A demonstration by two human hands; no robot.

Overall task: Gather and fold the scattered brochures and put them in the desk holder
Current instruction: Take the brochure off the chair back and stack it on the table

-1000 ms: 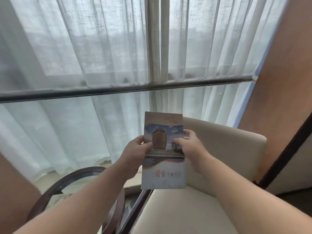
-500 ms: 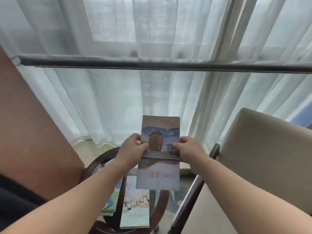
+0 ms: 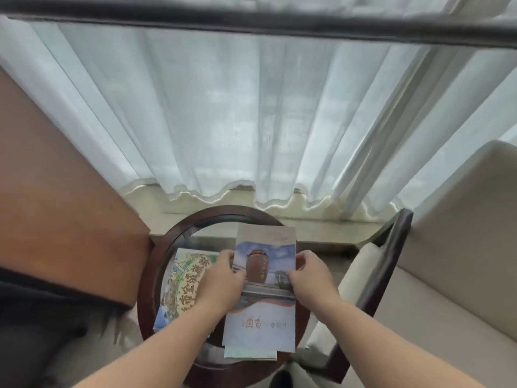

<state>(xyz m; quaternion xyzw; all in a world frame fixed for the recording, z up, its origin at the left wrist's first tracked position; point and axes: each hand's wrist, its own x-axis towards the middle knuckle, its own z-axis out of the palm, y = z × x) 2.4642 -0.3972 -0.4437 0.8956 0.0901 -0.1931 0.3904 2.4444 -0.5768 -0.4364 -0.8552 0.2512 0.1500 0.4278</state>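
Brochure one (image 3: pixel 265 323) is hanging pinched between left hand (image 3: pixel 221 284) and right hand (image 3: pixel 310 281); map brochure (image 3: pixel 187 278) is waiting on the surface (image 3: pixel 145 289), holder unseen.

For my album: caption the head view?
Left hand and right hand hold jar brochure above round table with green brochure.

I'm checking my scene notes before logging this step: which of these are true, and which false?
1. The left hand and the right hand both grip the folded brochure picturing a brown jar. True.
2. The green-and-yellow map brochure is lifted clear of the round dark-rimmed glass table. False: it lies flat on the table.
3. A sheer white curtain hangs behind the table. True.
4. The jar brochure is held to the left of the map brochure. False: it is to the map brochure's right.
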